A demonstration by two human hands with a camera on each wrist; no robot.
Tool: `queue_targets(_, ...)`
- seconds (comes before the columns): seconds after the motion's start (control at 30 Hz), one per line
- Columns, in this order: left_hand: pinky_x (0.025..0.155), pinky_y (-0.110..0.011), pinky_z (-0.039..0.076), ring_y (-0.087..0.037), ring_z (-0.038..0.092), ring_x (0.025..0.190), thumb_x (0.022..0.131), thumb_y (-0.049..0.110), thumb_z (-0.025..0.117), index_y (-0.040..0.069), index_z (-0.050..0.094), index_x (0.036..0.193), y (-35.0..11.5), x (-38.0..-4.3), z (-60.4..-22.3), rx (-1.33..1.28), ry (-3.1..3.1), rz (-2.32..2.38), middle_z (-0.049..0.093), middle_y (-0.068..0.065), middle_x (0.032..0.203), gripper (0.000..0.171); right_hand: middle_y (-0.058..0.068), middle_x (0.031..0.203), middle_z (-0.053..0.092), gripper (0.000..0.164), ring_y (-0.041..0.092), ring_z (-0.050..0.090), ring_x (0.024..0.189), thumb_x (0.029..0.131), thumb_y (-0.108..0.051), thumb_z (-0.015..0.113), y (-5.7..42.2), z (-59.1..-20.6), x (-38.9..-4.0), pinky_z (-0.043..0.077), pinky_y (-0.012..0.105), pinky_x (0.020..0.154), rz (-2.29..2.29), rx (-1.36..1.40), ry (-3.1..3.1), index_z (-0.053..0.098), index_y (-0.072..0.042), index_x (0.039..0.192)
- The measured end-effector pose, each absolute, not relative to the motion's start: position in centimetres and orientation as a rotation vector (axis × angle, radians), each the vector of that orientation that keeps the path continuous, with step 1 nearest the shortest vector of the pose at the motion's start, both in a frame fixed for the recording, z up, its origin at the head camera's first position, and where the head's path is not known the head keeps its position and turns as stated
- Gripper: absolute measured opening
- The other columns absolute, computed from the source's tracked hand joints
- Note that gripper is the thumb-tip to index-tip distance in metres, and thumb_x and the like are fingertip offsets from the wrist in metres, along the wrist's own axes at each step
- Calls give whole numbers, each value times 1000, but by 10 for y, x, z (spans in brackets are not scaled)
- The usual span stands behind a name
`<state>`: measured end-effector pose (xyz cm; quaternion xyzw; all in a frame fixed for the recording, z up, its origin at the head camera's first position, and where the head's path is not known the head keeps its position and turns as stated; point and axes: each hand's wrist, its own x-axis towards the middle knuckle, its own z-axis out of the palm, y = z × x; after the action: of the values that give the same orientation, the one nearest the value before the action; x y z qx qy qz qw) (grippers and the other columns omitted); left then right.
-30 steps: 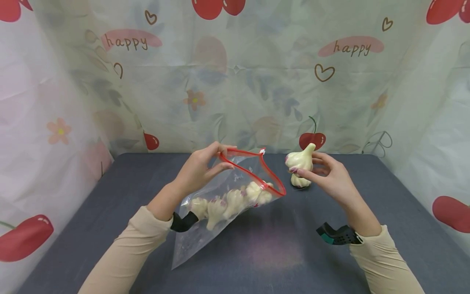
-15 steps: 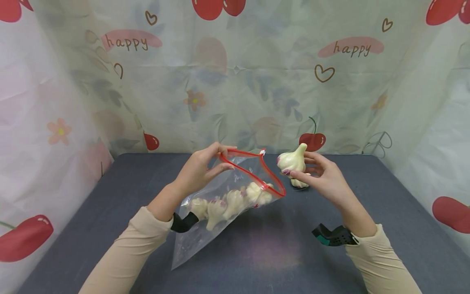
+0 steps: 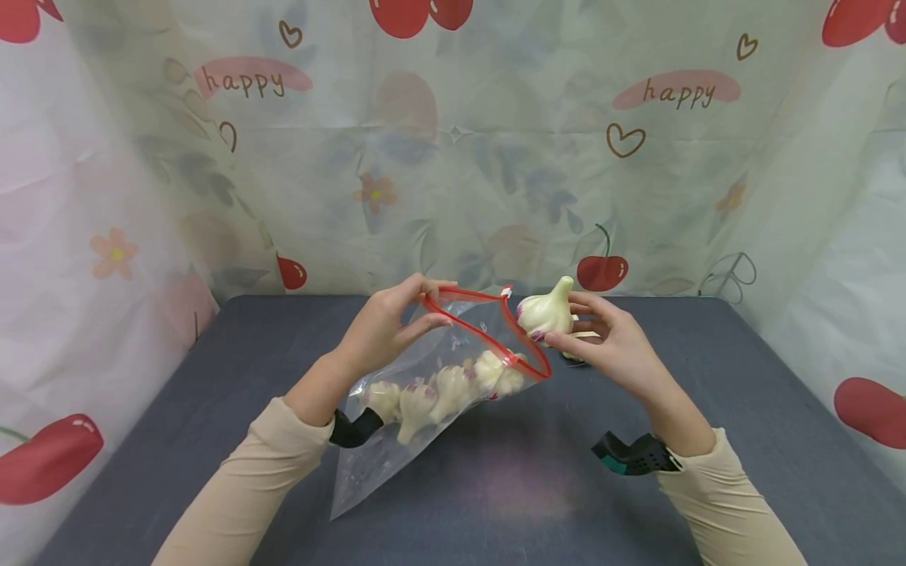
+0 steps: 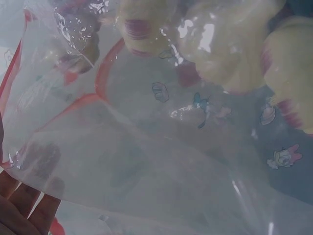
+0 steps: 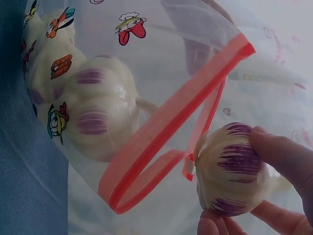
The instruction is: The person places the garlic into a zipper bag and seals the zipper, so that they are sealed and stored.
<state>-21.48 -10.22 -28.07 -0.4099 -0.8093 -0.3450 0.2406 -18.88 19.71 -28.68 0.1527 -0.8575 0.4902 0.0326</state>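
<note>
My left hand (image 3: 385, 326) pinches the rim of a clear zip bag (image 3: 382, 479) with a red seal, keeping its mouth apart toward the right. Inside the bag lie several garlic bulbs (image 3: 453, 389), also seen through the plastic in the left wrist view. With thumb and fingers my right hand (image 3: 616, 346) grips another garlic bulb (image 3: 545, 314), stem up, right beside the bag's mouth. Purple streaks mark this bulb in the right wrist view, where it sits close to the red seal (image 5: 181, 107). Behind the right hand, one more bulb (image 3: 576, 358) is mostly hidden on the table.
A dark table (image 3: 524, 495) spreads under both hands. Printed curtains (image 3: 453, 196) with cherries and flowers enclose its back and sides. Each wrist carries a black camera mount (image 3: 633, 454).
My right hand has moved left with its garlic bulb, from above the bulb on the table to the bag's mouth. The left hand and bag have stayed in place.
</note>
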Motion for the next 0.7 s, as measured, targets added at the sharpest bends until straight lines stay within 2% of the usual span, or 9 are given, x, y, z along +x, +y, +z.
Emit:
queue_targets(0.27, 72, -36, 52, -22, 68, 94, 76, 15, 74, 6, 51, 93, -102, -214, -279, -1098, -2218, -935, 66, -11, 118, 30, 12, 125, 54, 59, -4, 59, 93, 84, -22, 70, 190, -287, -191, 51, 21, 76, 1465, 505, -2651, 45, -13, 137)
queue_targets(0.53, 71, -36, 51, -22, 67, 93, 76, 15, 74, 6, 50, 93, -102, -213, -278, -1099, -2218, -939, 66, -11, 118, 30, 12, 126, 54, 59, 25, 61, 107, 83, -24, 71, 184, -287, -192, 53, 25, 79, 1469, 536, -2657, 47, -14, 136)
queue_targets(0.7, 70, -35, 50, -22, 67, 93, 77, 14, 73, 6, 49, 92, -102, -214, -278, -1110, -2211, -950, 66, -11, 118, 30, 11, 127, 54, 62, 27, 62, 108, 82, -24, 73, 179, -287, -193, 53, 31, 80, 1458, 537, -2678, 46, -15, 137)
